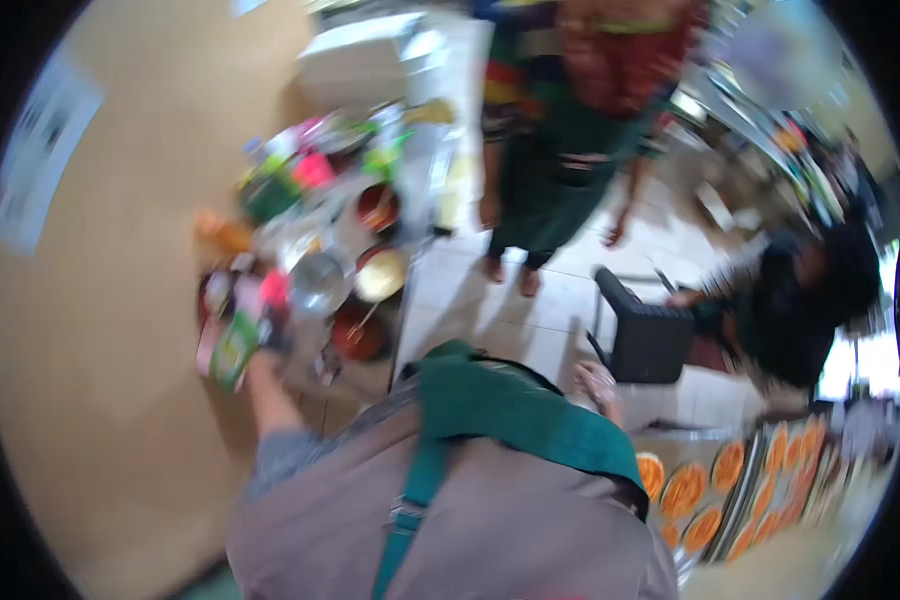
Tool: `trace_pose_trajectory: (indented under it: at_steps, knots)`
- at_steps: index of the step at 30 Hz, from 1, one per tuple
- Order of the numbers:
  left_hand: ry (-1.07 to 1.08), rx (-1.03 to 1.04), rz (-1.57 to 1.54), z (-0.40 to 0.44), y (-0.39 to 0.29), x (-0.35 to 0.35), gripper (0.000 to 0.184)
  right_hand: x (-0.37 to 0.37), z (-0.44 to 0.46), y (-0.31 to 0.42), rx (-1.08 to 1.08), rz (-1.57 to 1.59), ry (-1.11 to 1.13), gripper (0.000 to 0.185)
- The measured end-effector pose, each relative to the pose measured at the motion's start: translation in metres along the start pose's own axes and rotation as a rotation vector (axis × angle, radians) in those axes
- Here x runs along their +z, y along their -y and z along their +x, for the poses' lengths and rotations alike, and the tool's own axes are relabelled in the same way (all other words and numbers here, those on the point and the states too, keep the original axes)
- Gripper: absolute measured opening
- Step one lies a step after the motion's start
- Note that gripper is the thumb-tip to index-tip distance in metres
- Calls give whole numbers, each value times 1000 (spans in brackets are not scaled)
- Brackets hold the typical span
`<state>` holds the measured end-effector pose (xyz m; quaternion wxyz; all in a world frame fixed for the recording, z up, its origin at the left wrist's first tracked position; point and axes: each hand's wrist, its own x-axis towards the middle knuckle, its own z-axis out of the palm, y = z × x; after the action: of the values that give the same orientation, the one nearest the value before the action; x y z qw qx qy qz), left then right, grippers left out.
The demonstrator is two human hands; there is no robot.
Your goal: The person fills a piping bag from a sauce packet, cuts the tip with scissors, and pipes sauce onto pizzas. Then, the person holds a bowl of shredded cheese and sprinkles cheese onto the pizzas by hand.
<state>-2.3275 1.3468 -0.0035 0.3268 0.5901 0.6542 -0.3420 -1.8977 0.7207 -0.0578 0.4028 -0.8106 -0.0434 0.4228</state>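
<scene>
My left hand [270, 338] reaches to the near left end of the cluttered counter, beside a green and white packet [234, 350]. Motion blur hides its fingers, and whether it grips the packet cannot be made out. My right hand [596, 384], which looks covered by a clear glove, hangs low at my right side, near a tray of round orange-topped pieces [684, 490]. Its fingers are blurred. Right of my left hand are a metal bowl [318, 283], a bowl with pale yellow contents [380, 274] and a reddish-brown bowl [358, 334] with a utensil in it.
A person in a dark green apron [570, 180] stands ahead on the tiled floor. Another person [795, 300] bends at the right, one hand by a black stool [650, 335]. A white box [355, 65] sits at the counter's far end. More trays [780, 475] lie at the lower right.
</scene>
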Motion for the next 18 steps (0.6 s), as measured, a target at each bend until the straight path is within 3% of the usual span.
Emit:
trace_pose_trajectory:
  at_steps: [2, 4, 5, 7, 8, 10, 12, 14, 17, 18]
  knots:
    - [-56, -6, -11, 0, -18, -5, 35, -7, 39, -12, -138, -291, -162, 43]
    - [-97, 43, -56, -17, -60, -4, 41, -12, 36, 29, -139, -374, -259, 47]
    - [31, 230, 9, -24, -83, -6, 52, -9, 42, 35, -120, -383, -255, 48]
    - [240, 372, 24, -155, -177, 12, 52, -17, 55, 56, -101, -387, -238, 48]
    - [331, 627, 90, -126, -203, 28, 52, -20, 55, 66, -90, -375, -217, 48]
    - [372, 995, 248, -129, -249, 50, 52, -18, 52, 75, -62, -319, -145, 48]
    - [234, 1283, 412, -217, -305, 80, 53, -28, 51, 76, -62, -244, -88, 48]
    - [374, 1034, 363, -177, -346, 106, 54, -51, 41, 78, 20, -143, -35, 47]
    - [264, 1030, 394, -201, -397, 147, 59, -87, 53, 43, 81, -106, -92, 47]
    - [122, 1116, 532, -230, -410, 155, 61, -105, 50, 37, 91, -125, -145, 46]
